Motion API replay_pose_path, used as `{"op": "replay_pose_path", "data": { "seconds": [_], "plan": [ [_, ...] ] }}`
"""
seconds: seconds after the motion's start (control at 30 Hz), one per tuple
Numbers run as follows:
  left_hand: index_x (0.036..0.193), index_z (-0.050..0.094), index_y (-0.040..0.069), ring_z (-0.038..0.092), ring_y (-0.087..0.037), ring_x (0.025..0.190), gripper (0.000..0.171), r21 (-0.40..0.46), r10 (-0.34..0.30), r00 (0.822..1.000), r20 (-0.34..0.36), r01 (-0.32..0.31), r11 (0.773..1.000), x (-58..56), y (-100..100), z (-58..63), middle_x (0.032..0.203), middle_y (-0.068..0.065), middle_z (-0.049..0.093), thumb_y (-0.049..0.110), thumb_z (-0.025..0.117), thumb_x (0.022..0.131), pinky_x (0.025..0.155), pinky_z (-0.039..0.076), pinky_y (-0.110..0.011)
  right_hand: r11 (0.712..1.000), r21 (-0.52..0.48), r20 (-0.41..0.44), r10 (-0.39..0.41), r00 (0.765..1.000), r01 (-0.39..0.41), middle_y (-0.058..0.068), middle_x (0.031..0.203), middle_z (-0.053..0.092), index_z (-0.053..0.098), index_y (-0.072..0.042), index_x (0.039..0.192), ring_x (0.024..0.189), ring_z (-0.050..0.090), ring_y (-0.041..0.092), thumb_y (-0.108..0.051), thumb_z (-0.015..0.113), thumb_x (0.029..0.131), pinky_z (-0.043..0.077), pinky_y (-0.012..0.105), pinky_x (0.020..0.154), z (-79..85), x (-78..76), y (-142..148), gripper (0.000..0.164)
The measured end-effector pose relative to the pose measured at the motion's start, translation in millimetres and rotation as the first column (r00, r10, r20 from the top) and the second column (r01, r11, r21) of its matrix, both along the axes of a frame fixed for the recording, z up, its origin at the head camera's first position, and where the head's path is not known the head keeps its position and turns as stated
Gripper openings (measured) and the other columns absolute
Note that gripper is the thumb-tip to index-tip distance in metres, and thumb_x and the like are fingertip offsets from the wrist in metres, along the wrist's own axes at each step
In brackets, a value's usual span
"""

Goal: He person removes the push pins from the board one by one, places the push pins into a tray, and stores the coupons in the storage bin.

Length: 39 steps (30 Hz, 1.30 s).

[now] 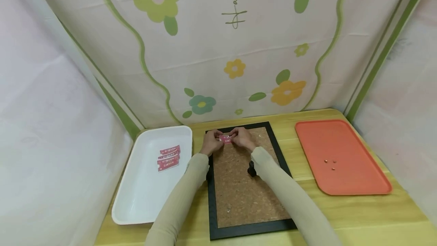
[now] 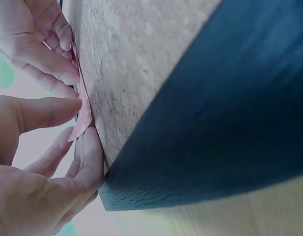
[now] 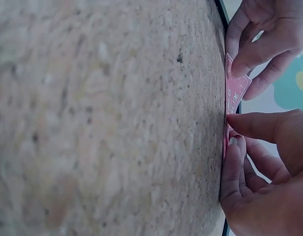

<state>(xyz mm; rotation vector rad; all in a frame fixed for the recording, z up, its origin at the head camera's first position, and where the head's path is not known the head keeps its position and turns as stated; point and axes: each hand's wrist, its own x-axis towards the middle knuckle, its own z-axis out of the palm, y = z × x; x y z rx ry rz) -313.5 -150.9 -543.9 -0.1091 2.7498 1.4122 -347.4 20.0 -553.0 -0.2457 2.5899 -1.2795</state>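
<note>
A red paper coupon [image 1: 225, 139] with white lettering lies at the far end of a black-framed cork board [image 1: 239, 185]. My left hand [image 1: 211, 142] pinches the coupon's left end between thumb and fingers. At its right end my right hand [image 1: 243, 137] pinches it, thumb on the printed face and the other fingers curled. In the left wrist view the coupon [image 2: 84, 113] bends a little away from the cork. Both hands also surround the coupon [image 3: 234, 93] in the right wrist view. Whether the right fingers hide a small pin cannot be told.
To the left stands a white tray [image 1: 136, 196] with several red coupons [image 1: 168, 158] overlapping in it. On the right, an orange-red tray [image 1: 345, 139] bears small shiny brass-coloured pieces [image 1: 333, 169]. A flowered cloth [image 1: 205, 48] hangs behind the wooden table [image 1: 362, 219].
</note>
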Motion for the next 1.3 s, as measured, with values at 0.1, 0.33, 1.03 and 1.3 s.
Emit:
{"op": "replay_pose_path", "data": {
  "seconds": [0.1, 0.33, 1.03, 1.3],
  "plan": [
    [0.121, 0.071, 0.001, 0.068, -0.028, 0.102, 0.036, -0.005, 0.006, 1.000, -0.009, -0.006, 1.000, 0.5, -0.6, -0.8, 0.116, -0.018, 0.070, -0.002, 0.071, 0.085, 0.088, 0.059, -0.041, 1.000, -0.023, 0.009, 0.006, 1.000, -0.006, 0.014, 0.111, 0.073, 0.074, -0.006, 0.119, 0.098, 0.067, 0.025, -0.005, 0.062, 0.099, 0.053, 0.035, 0.082, 0.7, 1.1, -1.4, 0.023],
    [0.122, 0.070, 0.003, 0.068, -0.028, 0.103, 0.035, -0.024, -0.007, 1.000, 0.004, 0.008, 1.000, 1.4, 1.5, -0.8, 0.120, -0.018, 0.070, -0.001, 0.070, 0.087, 0.088, 0.059, -0.040, 1.000, -0.029, 0.008, -0.007, 1.000, 0.007, 0.015, 0.110, 0.073, 0.073, -0.004, 0.117, 0.096, 0.068, 0.026, -0.004, 0.061, 0.099, 0.055, 0.035, 0.081, 2.4, 2.8, -0.9, 0.021],
    [0.122, 0.070, -0.002, 0.068, -0.025, 0.097, 0.036, -0.014, -0.001, 1.000, -0.020, 0.001, 1.000, 6.5, 0.9, -0.8, 0.118, -0.021, 0.071, -0.003, 0.070, 0.085, 0.080, 0.058, -0.034, 0.999, 0.031, -0.001, 0.033, 0.999, -0.033, 0.014, 0.110, 0.069, 0.069, -0.003, 0.122, 0.089, 0.060, 0.022, 0.001, 0.054, 0.099, 0.049, 0.032, 0.077, 7.5, 5.8, -6.9, 0.027],
    [0.121, 0.071, -0.002, 0.067, -0.022, 0.095, 0.036, -0.008, -0.002, 1.000, -0.024, 0.002, 1.000, 5.9, 2.7, 0.2, 0.118, -0.021, 0.072, -0.005, 0.070, 0.085, 0.075, 0.055, -0.027, 0.996, 0.077, -0.037, 0.056, 0.998, -0.053, 0.015, 0.112, 0.069, 0.069, -0.003, 0.118, 0.093, 0.063, 0.024, -0.002, 0.062, 0.098, 0.054, 0.038, 0.082, 10.2, 2.1, -7.2, 0.022]
  ]
}}
